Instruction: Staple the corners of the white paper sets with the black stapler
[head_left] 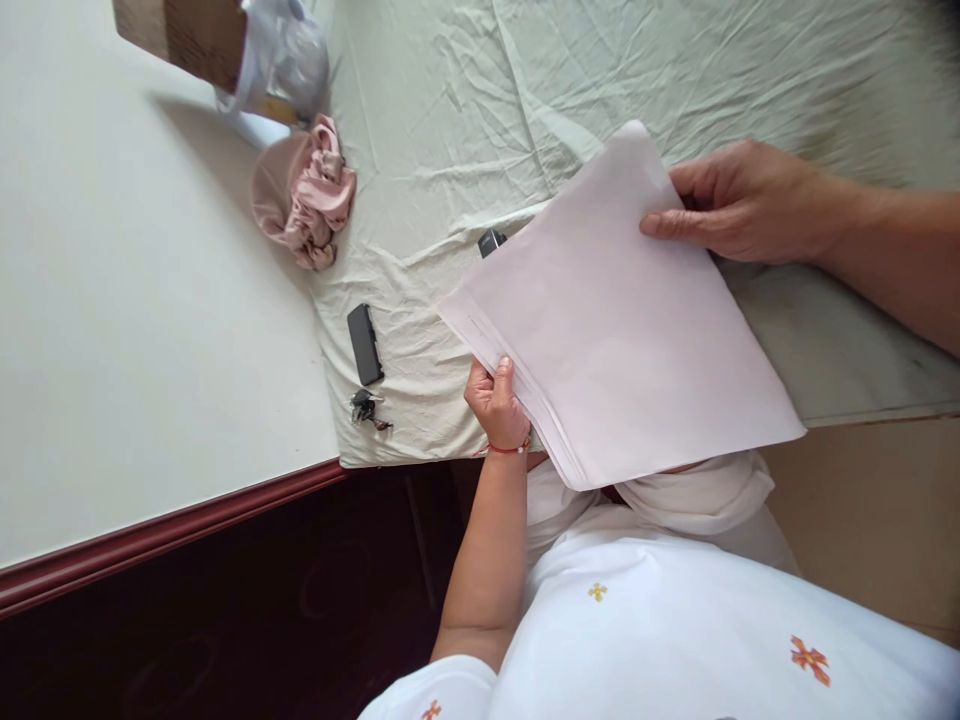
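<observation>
A large stack of pale white paper sheets (600, 320) is held at a slant above the table edge and my lap. My left hand (499, 402), with a red string at its wrist, pinches the stack's left edge, thumb on top. At the upper right edge, my right hand (739, 205) grips the paper with its thumb on the front; the other fingers are mostly behind it. Several layered sheet edges show along the left side. Part of a small black device (491, 242) peeks out from behind the paper's upper left edge.
A wrinkled pale green cloth (427, 130) covers the table. On it lie a black rectangular case (364, 344), small dark keys or clips (367, 408) and a bunched pink cloth (307, 195). A clear plastic container (289, 60) and a brown box (187, 40) stand at the upper left.
</observation>
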